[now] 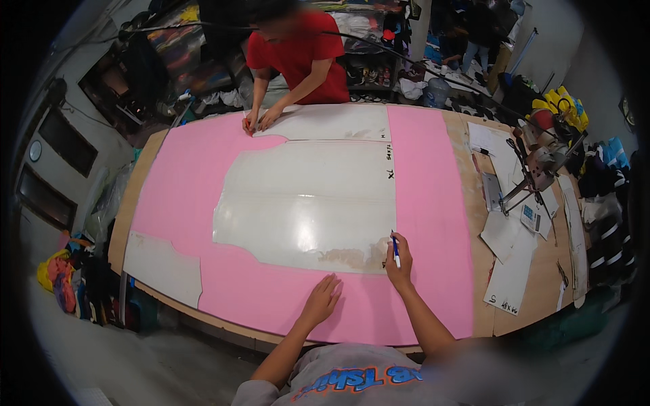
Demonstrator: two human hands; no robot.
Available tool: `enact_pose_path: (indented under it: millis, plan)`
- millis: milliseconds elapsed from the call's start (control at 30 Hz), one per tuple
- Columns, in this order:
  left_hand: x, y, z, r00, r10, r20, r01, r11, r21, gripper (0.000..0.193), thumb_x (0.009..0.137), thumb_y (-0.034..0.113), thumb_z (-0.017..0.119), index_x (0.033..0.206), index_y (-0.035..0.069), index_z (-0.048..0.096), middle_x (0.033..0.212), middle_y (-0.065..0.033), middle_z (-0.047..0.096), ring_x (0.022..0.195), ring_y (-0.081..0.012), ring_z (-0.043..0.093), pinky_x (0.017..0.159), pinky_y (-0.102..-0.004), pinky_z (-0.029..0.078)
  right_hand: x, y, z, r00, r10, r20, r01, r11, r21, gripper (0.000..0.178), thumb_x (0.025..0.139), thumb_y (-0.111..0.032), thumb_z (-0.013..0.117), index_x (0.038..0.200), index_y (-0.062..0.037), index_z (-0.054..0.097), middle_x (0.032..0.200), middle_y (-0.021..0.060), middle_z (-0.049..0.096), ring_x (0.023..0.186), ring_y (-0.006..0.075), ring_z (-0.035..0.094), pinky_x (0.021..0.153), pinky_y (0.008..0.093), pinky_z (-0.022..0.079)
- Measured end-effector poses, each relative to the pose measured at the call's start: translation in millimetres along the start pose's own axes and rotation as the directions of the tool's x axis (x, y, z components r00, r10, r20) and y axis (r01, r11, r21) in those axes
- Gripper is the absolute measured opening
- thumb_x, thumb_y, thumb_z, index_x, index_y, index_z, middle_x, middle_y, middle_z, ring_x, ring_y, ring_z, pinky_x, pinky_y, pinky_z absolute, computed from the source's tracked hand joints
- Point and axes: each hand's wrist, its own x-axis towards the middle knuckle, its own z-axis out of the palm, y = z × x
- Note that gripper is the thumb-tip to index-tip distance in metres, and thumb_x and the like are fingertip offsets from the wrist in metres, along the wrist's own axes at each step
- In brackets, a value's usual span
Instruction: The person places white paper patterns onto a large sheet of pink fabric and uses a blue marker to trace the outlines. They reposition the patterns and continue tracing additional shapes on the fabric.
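The blue pen [397, 252] is gripped in the fingers of the right hand [401, 265], by the near right corner of the white pattern [298, 203]. The left hand [321, 301] rests, fingers loose, on pink cloth [433, 203] over the desk [484, 298].

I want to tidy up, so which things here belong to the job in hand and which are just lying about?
Job in hand: pen, in the right hand; pink cloth, under the left hand; white sheets on the cloth.

Apparently just lying about: calculator, machine, water jug, yellow bundle.
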Motion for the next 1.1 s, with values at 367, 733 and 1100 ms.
enact_pose_path:
  millis: [367, 733, 1100]
  plan:
    - [-147.0, 57.2, -28.3, 0.995, -0.088, 0.044, 0.099, 0.898, -0.429, 0.028, 0.114, 0.025, 0.065, 0.119, 0.001, 0.079, 0.118, -0.0138, 0.077, 0.095, -0.0282, 0.079, 0.085, -0.0376, 0.064, -208.8, -39.3, -64.3, 0.986, 0.152, -0.069, -0.152, 0.988, 0.000, 0.028, 0.112, -0.006, 0.060, 0.138, -0.0016, 0.068, 0.122, 0.0187, 0.075, 0.095, 0.0265, 0.079, 0.085, 0.0387, 0.062]
    - [-105.9, -26.0, -109.6, 0.863, 0.039, 0.503, 0.169, 0.917, -0.362, 0.067, 0.120, 0.047, 0.048, 0.094, -0.001, 0.087, 0.070, -0.0101, 0.078, 0.085, -0.0243, 0.083, 0.089, -0.0388, 0.063, -327.3, -63.7, -81.8, 0.802, -0.063, -0.594, -0.285, 0.834, -0.473, 0.018, 0.110, -0.011, 0.060, 0.120, -0.0047, 0.074, 0.117, 0.0180, 0.075, 0.113, 0.0389, 0.073, 0.099, 0.0490, 0.054]
    - [-90.2, -3.7, -148.3, 0.499, 0.401, 0.768, -0.014, 0.890, -0.456, 0.080, 0.119, 0.058, 0.046, 0.069, 0.005, 0.080, 0.100, -0.0104, 0.087, 0.107, -0.0292, 0.081, 0.100, -0.0384, 0.059, -687.2, -6.5, 12.1, 0.061, 0.601, -0.797, -0.972, 0.218, 0.090, 0.013, 0.105, -0.016, 0.065, 0.105, -0.0040, 0.071, 0.089, 0.0167, 0.069, 0.079, 0.0352, 0.068, 0.073, 0.0510, 0.053]
